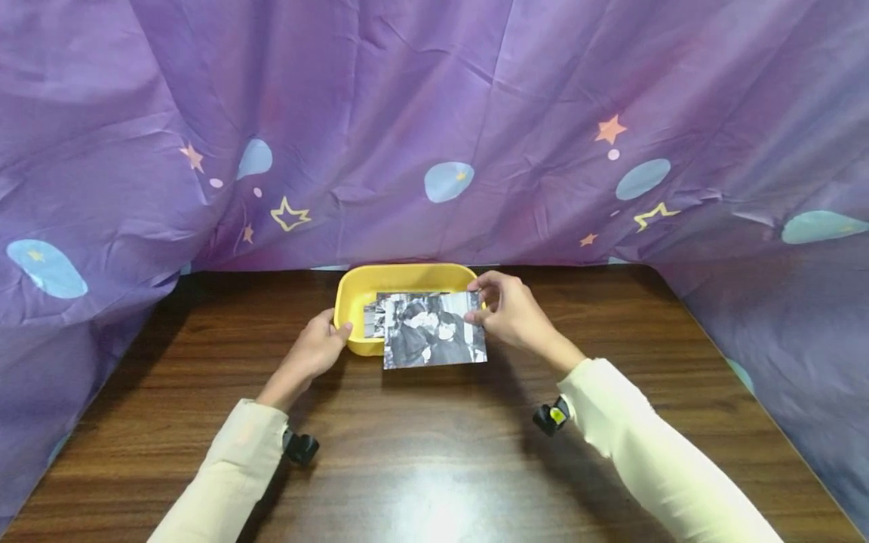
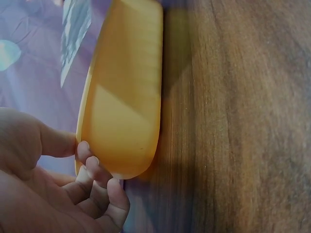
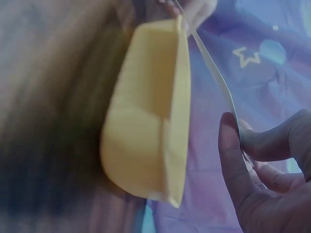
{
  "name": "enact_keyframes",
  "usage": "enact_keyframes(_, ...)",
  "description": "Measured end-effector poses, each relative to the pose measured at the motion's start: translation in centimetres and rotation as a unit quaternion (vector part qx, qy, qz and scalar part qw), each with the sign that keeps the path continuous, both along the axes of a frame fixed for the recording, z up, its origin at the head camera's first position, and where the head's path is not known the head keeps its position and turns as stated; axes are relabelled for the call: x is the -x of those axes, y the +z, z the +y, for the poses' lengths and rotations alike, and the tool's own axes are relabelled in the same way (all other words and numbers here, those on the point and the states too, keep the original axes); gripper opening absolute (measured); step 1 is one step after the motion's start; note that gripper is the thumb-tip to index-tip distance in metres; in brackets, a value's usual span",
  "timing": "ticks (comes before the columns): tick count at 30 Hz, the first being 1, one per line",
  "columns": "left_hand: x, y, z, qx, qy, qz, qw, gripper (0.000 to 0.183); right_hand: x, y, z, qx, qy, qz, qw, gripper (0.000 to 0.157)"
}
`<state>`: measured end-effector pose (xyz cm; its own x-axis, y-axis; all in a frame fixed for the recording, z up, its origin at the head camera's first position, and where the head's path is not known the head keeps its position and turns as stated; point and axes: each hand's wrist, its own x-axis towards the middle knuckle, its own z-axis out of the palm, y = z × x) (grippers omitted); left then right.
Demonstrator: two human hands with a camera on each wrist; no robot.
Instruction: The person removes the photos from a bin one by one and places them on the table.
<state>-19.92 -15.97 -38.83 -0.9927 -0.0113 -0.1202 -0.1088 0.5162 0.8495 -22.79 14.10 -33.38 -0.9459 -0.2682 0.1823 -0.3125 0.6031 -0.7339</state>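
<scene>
A yellow plastic tub [image 1: 407,273] stands near the far edge of the table, with several black-and-white photos [image 1: 370,320] lying in it. My left hand [image 1: 315,343] pinches the tub's left rim, thumb on top and fingers against the outer wall [image 2: 121,116]. Above the tub's front right part, my right hand [image 1: 512,313] holds one black-and-white photo [image 1: 434,332] by its right edge, between thumb and fingers. In the right wrist view this photo [image 3: 214,68] appears edge-on, slightly bent, apart from the tub's rim. It hides part of the photos beneath.
The dark wood-grain table [image 1: 434,437] extends in front of the tub and to both sides. A purple curtain [image 1: 380,136] with stars and blue shapes hangs right behind the table's far edge. A black wrist camera [image 1: 551,416] sits under the right sleeve, another [image 1: 300,447] under the left.
</scene>
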Motion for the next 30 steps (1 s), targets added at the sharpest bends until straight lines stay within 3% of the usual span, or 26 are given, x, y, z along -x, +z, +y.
enact_keyframes(9,0.0,0.2,-0.2,-0.001,0.000,-0.007,1.0000,0.053,-3.0,-2.7,0.7,0.053,0.020,-0.062,0.996,0.038)
enact_keyframes(15,0.0,0.3,-0.2,-0.002,-0.001,-0.010,0.9999,0.055,-4.5,-4.9,1.4,0.079,0.032,-0.057,0.995,0.036)
enact_keyframes(20,0.0,0.2,-0.2,-0.003,0.002,-0.009,0.9999,0.054,-4.9,-6.6,1.8,0.081,0.029,-0.064,0.994,0.036)
enact_keyframes(30,0.0,0.1,0.0,-0.008,0.002,-0.015,0.9999,0.055,-4.6,-8.4,1.8,-0.043,0.014,-0.001,0.999,0.036)
